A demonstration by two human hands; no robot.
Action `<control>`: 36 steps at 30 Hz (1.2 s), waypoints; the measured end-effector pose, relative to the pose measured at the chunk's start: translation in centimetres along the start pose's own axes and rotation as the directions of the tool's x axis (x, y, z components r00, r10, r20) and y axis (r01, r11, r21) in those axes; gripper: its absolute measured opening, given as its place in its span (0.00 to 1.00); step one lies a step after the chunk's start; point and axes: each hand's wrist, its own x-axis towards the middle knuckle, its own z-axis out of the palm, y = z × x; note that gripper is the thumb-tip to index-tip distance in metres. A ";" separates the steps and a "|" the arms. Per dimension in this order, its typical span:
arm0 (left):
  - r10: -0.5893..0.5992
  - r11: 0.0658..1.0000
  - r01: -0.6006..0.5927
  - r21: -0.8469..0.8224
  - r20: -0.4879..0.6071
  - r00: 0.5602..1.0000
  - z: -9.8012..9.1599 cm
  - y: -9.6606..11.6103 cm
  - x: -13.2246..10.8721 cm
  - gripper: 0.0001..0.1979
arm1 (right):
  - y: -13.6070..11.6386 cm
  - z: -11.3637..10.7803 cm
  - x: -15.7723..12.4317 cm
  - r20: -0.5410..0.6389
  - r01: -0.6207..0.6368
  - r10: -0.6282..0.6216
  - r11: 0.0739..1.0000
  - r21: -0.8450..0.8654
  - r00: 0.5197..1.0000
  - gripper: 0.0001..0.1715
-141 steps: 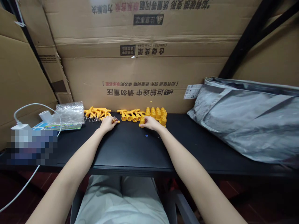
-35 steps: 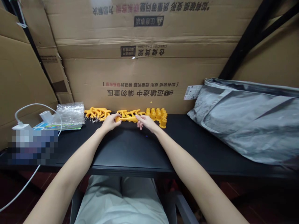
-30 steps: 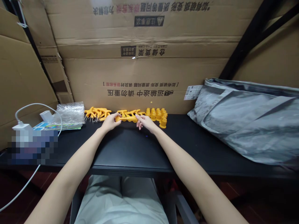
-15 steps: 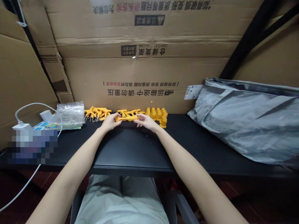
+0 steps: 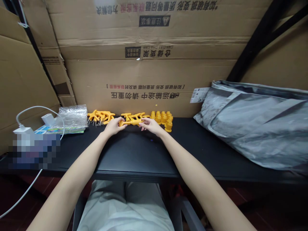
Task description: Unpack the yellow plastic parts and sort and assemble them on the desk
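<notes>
My left hand (image 5: 113,125) and my right hand (image 5: 149,125) meet at the far edge of the black table (image 5: 134,154). Between them they pinch a yellow plastic T-shaped part (image 5: 131,122), the left hand at its round left end, the right fingers at its right end. Behind it lies a row of assembled yellow T-parts (image 5: 134,116). A pile of bare yellow T-stems with small springs (image 5: 99,116) lies to the left. A cluster of yellow caps (image 5: 163,117) stands to the right, with one cap (image 5: 168,126) set apart in front.
Cardboard boxes (image 5: 149,70) wall the back and left. A grey fabric bag (image 5: 255,122) covers the right part of the table. At the left are a clear plastic bag (image 5: 72,116), a white charger with cable (image 5: 47,119) and a blurred object (image 5: 33,150).
My right hand left the caps and moved left to the part that my left hand holds. In the last second its fingers closed on the part's right end.
</notes>
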 end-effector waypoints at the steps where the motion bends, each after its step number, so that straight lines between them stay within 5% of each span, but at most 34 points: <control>1: 0.003 1.000 -0.003 0.000 0.004 1.000 0.0 0.0 0.0 0.13 | 0.1 0.0 0.0 0.000 0.000 0.000 1.000 0.003 1.000 0.24; 16: 0.025 0.999 -0.025 0.040 -0.005 1.000 0.0 -0.1 0.0 0.13 | -0.8 0.6 -0.6 -0.010 -0.011 0.012 0.998 0.058 1.000 0.14; 36: 0.057 0.997 -0.056 0.046 -0.018 0.998 0.3 -0.1 0.0 0.14 | -1.5 1.8 -0.7 -0.096 -0.128 0.134 0.990 0.065 0.986 0.32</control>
